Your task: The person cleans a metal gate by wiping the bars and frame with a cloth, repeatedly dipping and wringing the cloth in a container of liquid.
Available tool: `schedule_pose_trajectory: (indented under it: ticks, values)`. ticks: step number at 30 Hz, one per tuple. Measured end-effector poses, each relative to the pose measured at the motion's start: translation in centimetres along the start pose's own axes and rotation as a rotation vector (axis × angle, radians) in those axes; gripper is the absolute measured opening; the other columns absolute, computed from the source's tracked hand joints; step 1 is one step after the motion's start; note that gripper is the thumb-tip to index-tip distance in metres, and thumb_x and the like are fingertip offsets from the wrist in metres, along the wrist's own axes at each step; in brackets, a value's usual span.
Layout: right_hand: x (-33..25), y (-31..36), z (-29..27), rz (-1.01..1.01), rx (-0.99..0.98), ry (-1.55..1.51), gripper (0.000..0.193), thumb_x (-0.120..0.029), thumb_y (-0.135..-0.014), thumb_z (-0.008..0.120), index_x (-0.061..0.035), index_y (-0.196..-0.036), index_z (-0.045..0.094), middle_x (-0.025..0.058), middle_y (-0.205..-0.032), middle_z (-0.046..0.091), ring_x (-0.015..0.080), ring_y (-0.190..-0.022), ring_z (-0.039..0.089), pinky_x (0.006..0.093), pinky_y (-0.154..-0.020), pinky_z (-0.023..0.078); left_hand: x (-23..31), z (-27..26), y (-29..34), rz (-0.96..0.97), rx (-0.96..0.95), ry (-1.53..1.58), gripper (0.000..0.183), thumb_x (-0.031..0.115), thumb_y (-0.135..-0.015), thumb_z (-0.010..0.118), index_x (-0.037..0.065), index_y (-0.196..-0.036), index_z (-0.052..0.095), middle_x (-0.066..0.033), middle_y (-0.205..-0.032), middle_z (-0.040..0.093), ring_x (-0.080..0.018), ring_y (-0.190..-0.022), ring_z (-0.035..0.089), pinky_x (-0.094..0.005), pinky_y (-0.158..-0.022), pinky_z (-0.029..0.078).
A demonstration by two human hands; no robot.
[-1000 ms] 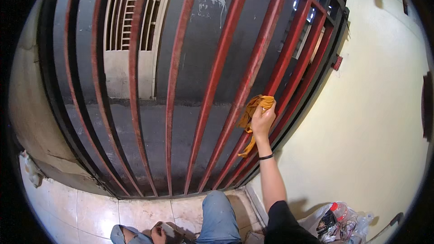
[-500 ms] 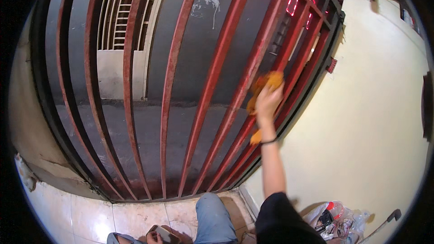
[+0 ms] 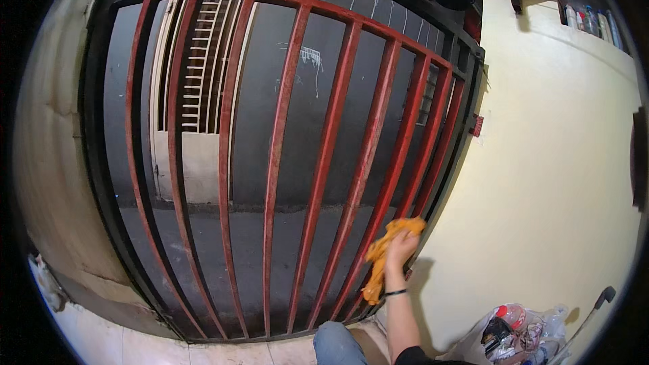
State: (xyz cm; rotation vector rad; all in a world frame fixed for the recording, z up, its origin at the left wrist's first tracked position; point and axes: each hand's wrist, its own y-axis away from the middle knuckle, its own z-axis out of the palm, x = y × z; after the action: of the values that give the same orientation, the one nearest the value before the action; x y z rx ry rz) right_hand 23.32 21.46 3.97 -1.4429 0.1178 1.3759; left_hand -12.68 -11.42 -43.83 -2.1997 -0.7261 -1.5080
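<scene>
My right hand (image 3: 401, 249) is closed around a crumpled orange cloth (image 3: 378, 263). It presses the cloth against the lower part of the red metal bars (image 3: 389, 192), towards the right end of the gate. One end of the cloth hangs loose below my fingers. A dark band circles my right wrist. My left hand is out of the picture. My knee in blue jeans (image 3: 336, 345) shows at the bottom edge.
A cream wall (image 3: 541, 182) stands at the right. Against it sits a clear plastic bag (image 3: 473, 346) of bottles and scraps, beside a dark-handled stick (image 3: 604, 297). Behind the bars are a grey wall (image 3: 284, 155) and a white door (image 3: 196, 169). Pale tiles (image 3: 149, 348) cover the floor.
My right hand has come down along the bars with the cloth. The view has tilted up, showing the gate's top rail. My left hand, earlier at the bottom edge, has left the picture.
</scene>
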Motion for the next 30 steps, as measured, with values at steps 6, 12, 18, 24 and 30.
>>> schedule_pose_trajectory:
  ticks: [6,12,18,24,30]
  values:
    - [-19.6,-14.2,9.5,-0.669,-0.024,-0.203,0.037,-0.007,-0.098,0.050,0.0047,-0.133,0.055,0.0149,-0.124,0.067,0.0255,-0.110,0.067,0.0392,-0.101,0.049,2.2,-1.7,1.9,-0.142,-0.057,0.057,0.028,0.021,-0.097,0.067,-0.002,-0.113,0.066,-0.0168,-0.103,0.072,-0.0233,-0.089,0.067,-0.0378,-0.082,0.055]
    - [-26.1,-21.5,15.1,-1.389,-0.009,0.627,0.067,-0.006,-0.085,0.060,0.0059,-0.147,0.039,0.0250,-0.148,0.046,0.0398,-0.146,0.033,0.0493,-0.122,0.026,0.9,-0.9,0.2,-0.139,-0.133,0.042,0.034,0.020,-0.095,0.063,-0.002,-0.121,0.064,-0.0207,-0.112,0.070,-0.0281,-0.101,0.067,-0.0387,-0.091,0.053]
    - [-27.2,-19.9,13.3,-1.477,-0.017,1.112,0.043,-0.035,-0.077,0.072,-0.0015,-0.104,0.077,0.0151,-0.129,0.063,0.0309,-0.139,0.039,0.0503,-0.117,0.025,0.4,0.9,0.1,-0.088,-0.108,0.112,0.036,0.021,-0.095,0.063,-0.003,-0.121,0.066,-0.0225,-0.112,0.070,-0.0293,-0.105,0.067,-0.0387,-0.094,0.053]
    - [-22.5,-18.1,10.5,-1.450,-0.079,1.023,0.059,-0.033,-0.074,0.074,-0.0045,-0.125,0.066,0.0104,-0.138,0.057,0.0308,-0.137,0.040,0.0527,-0.114,0.027,-1.1,0.2,0.9,-0.129,-0.118,0.070,0.032,0.019,-0.095,0.066,-0.003,-0.119,0.065,-0.0193,-0.108,0.071,-0.0264,-0.097,0.067,-0.0383,-0.088,0.054]
    - [-26.5,-20.5,11.4,-1.475,-0.003,0.957,0.045,-0.036,-0.080,0.072,-0.0013,-0.109,0.074,0.0135,-0.142,0.057,0.0349,-0.145,0.034,0.0547,-0.118,0.027,-1.7,0.9,0.8,-0.078,-0.067,0.078,0.030,0.017,-0.096,0.067,-0.002,-0.118,0.063,-0.0162,-0.107,0.071,-0.0227,-0.091,0.067,-0.0372,-0.082,0.055]
